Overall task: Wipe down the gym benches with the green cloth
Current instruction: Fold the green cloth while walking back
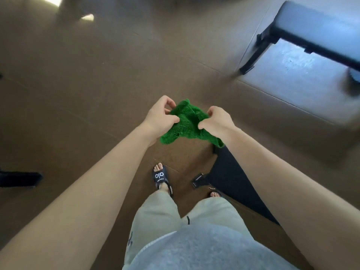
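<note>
Standing on the brown floor (pixel 97 75), the person holds the crumpled green cloth (pixel 187 123) in the air between both hands. The left hand (pixel 160 118) and right hand (pixel 216 123) each pinch an edge with curled fingers. A black padded gym bench (pixel 231 180) sits just beside the right foot, another bench (pixel 311 34) farther off at upper right.

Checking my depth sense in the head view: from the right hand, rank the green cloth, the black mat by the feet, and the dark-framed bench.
1. Green cloth, pinched by the right hand.
2. Black mat, below, right.
3. Dark-framed bench, upper right.
</note>
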The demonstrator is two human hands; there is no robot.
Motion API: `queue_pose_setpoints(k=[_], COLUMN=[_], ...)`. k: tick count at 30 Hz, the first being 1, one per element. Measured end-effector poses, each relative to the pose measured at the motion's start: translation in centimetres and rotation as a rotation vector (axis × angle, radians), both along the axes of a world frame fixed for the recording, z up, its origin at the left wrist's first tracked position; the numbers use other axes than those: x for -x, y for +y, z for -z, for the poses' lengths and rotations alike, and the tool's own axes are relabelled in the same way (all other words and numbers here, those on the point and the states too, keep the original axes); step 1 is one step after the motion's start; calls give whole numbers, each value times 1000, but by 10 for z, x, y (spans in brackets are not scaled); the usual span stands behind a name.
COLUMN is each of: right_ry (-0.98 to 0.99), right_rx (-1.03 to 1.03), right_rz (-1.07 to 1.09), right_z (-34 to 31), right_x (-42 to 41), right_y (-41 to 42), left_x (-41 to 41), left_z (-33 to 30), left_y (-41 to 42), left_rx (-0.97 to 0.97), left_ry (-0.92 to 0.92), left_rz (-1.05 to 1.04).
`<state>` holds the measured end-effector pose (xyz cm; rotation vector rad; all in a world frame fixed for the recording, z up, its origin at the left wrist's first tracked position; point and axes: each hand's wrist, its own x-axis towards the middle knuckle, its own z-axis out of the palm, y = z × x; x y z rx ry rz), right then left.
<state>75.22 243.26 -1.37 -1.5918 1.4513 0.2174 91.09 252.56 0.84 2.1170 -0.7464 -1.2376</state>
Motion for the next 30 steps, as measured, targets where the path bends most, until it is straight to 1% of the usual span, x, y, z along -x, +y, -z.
queue_pose_setpoints(k=[1, 2, 3, 5, 6, 9, 12, 15, 17, 19, 22, 23, 26, 30], right_ry=[-6, -52, -138, -388, -504, -754, -847, -900, -901, -897, -876, -863, -801, -764], right_rx=[-38, -137, -266, -521, -592, -680, -679, -669, -657, -630, -538, -514, -400, -364], right_rz=[69, 184, 329, 596, 695, 947, 1101, 1184, 1200, 1222, 1234, 1205, 1087, 1167], right_z=[1, 2, -1, -12, -18, -26, -26, -26, -26, -24, -13, -11, -6, -3], right_x=[-18, -35, -51, -77, -86, -101, -110, -111, -111, -111, -111, -111, -116, -110], right_y=[-3, -7, -9, -16, -22, -42, -70, -107, -136, -173, -234, -264, -319, -403], left_x=[-15, -29, -41, -60, -67, -85, -98, -103, -105, -107, -109, -107, -103, -101], left_z=[1, 2, 1, -1, -1, -5, -9, -9, -10, -12, -12, -12, -14, -19], left_y=[-10, -20, -29, -48, -57, -87, -125, -175, -215, -261, -334, -367, -422, -512], left_rx=[20, 36, 45, 65, 66, 79, 99, 72, 68, 73, 83, 81, 95, 83], left_ry=[-9, -29, -50, -64, -59, -33, -14, 20, 14, -19, -53, -50, -26, -27], left_rz=[14, 28, 42, 95, 129, 204, 283, 415, 460, 464, 468, 462, 444, 484])
